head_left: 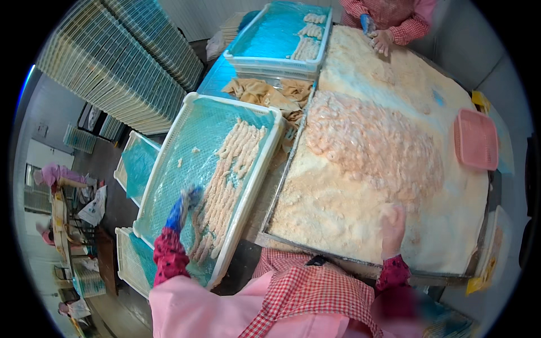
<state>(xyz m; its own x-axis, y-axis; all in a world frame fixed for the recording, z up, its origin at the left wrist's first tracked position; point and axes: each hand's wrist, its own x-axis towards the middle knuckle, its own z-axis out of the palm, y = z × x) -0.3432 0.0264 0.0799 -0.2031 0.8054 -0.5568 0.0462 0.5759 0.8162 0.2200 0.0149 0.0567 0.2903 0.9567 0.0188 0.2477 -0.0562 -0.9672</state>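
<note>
My left hand [183, 208], in a blue glove, is over a white plastic tray [263, 163] lined with teal film. It is at the left edge of rows of crumb-coated meat strips [225, 186]; its fingers are blurred, and whether they hold a strip cannot be made out. My right hand [393, 228], bare and dusted with crumbs, rests low over the pale crumbs [315, 217] on the worktable, fingers stretched out, nothing seen in them. Just beyond it lies a heap of wet, pinkish raw meat pieces [366, 141].
Another lined tray [270, 39] with coated strips stands at the back, near crumpled tan cloths [259, 93]. A pink basket [476, 139] sits on the table's right side. Tall stacks of trays [118, 62] rise at left. Across the table, a co-worker's hands [380, 39] are over the crumbs.
</note>
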